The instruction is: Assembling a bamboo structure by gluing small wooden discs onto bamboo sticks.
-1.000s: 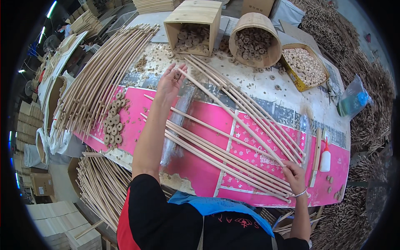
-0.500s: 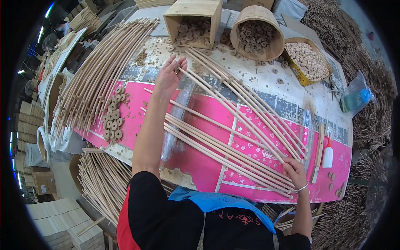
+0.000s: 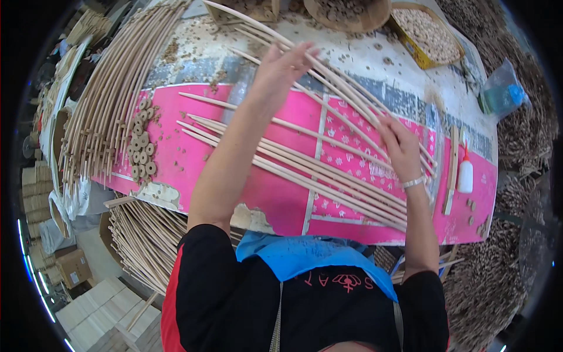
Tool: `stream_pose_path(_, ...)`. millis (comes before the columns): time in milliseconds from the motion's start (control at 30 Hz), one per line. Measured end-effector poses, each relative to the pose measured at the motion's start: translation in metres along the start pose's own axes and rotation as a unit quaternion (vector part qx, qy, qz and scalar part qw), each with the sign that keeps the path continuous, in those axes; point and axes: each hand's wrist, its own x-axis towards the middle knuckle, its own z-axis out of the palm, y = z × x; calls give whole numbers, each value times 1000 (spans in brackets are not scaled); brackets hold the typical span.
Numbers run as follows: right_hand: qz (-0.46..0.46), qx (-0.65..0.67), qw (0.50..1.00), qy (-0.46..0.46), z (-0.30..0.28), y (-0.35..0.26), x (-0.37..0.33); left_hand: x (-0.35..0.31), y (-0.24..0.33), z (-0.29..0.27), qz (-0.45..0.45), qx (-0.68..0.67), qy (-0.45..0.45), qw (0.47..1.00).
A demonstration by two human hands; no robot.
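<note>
My left hand (image 3: 282, 71) is at the far side of the pink sheet, its fingers closed about the upper part of a pale wooden rod (image 3: 243, 16) that slants from far left to near right. Lower on the same group of rods, my right hand (image 3: 402, 148) has its thumb and fingers closed round it. Other rods lie close under and beside the held one, so how many are gripped is unclear. A single rod (image 3: 229, 105) lies nearer me. Several more rods (image 3: 328, 182) lie side by side across the pink sheet (image 3: 234, 188), partly beneath my left forearm.
Many rods with rings (image 3: 111, 100) are stacked at the left, beside loose wooden rings (image 3: 141, 141). A wooden box (image 3: 267, 12) and a tub (image 3: 352, 26) hold more rings. Small pale balls fill a yellow tray (image 3: 413, 53). A white squeeze bottle (image 3: 465, 176) stands right, beside wooden strips (image 3: 451, 170).
My left hand has moved right, from a rod's far end to the far group of rods. My right hand has left the near rod ends and moved up that group. The view has shifted.
</note>
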Motion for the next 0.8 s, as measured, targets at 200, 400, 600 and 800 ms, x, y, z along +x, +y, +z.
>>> stream_pose_path(200, -161, -185, 967, -72, 17, 22, -44, -65, 35, -57, 25, 231, 194, 953)
stream_pose_path(400, -137, -301, 937, -110, 37, 12, -87, -118, 55, -97, 55, 206, 249, 945)
stream_pose_path(600, -70, -253, 955, -140, 48, 11, -92, -152, 68, -124, 83, 201, 289, 932)
stream_pose_path(800, -150, -274, 932, -186, 58, 27, -86, -159, 75, -117, 92, 214, 286, 930)
